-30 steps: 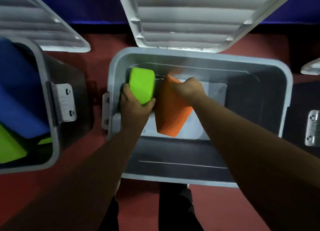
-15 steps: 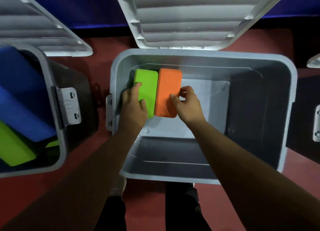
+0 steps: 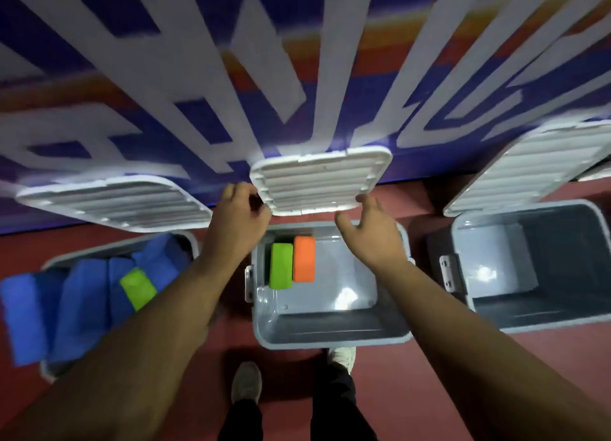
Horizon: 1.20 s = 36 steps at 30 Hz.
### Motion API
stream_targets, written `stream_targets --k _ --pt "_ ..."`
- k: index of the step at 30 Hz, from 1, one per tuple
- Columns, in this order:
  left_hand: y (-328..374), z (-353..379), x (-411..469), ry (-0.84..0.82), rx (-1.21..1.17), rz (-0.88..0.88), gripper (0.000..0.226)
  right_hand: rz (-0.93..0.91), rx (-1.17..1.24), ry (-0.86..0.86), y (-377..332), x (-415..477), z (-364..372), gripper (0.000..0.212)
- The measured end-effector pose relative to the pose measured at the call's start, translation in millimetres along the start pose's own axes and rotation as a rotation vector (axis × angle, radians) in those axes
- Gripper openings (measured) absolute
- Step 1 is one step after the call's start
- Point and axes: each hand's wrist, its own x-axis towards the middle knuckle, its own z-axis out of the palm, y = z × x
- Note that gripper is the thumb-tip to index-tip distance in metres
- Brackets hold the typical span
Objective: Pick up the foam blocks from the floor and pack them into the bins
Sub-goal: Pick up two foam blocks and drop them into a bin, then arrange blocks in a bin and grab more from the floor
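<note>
A green foam block (image 3: 281, 265) and an orange foam block (image 3: 304, 258) lie side by side at the far left of the middle grey bin (image 3: 330, 339). Its white ribbed lid (image 3: 320, 179) leans open against the wall behind it. My left hand (image 3: 236, 219) is raised above the bin, and its curled fingers and thumb pinch the lid's lower left corner. My right hand (image 3: 370, 235) is up at the lid's lower right corner with fingers spread and holds nothing.
The left bin (image 3: 49, 371) is full of blue foam blocks (image 3: 79, 301) with one green block (image 3: 137, 288) on top. The right bin (image 3: 459, 229) is empty. Both have lids propped open. A blue and white banner wall stands behind; the floor is red.
Both hands let go of the green and orange blocks and rose out of the bin to the lid's lower corners. The view pulled up and back, showing three bins.
</note>
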Motion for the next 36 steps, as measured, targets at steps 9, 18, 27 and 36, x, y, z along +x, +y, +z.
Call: stream_targets --k 9,18,27,36 --pt "181 -238 -89 0.106 -0.081 0.216 0.032 -0.146 -0.043 0.283 -141 -165 -212 0.063" --pt "205 -342 -124 0.085 -0.048 0.562 0.036 -0.007 -0.017 0.629 -181 -291 -229 0.064" --pt "222 -313 -252 -0.255 -0.018 0.977 0.037 0.492 0.033 0.934 -125 -510 -180 0.059" --pt "260 -221 -529 -0.677 -0.042 1.386 0.040 1.027 0.143 1.251 -23 -789 -83 0.059"
